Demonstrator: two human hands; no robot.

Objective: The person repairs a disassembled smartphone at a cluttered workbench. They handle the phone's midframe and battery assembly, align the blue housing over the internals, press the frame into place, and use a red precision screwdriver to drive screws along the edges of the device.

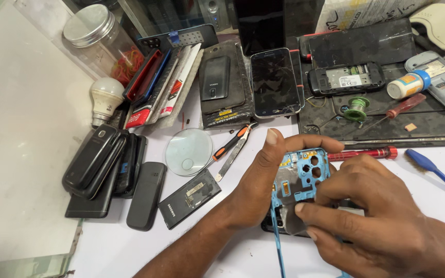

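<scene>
Blue phone frame (pixel 302 172) was held in both hands over the white worktable (pixel 27 154), near its front edge.

Left hand (pixel 263 180) gripped the frame's left side, thumb raised along its upper edge and fingers curled around the top. Right hand (pixel 372 216) lay over the frame's lower right, thumb and forefinger pressed together on a small silvery plate (pixel 290 219) against it. Just behind the hands lay a red screwdriver (pixel 366 153) and a blue brush (pixel 436 172). To the left sat a black battery (pixel 189 198), a round glass lens (pixel 188 152), metal tweezers (pixel 233 154) and a stack of dark phones (pixel 104 164). Farther back rested a cracked smartphone (pixel 275 82).
</scene>
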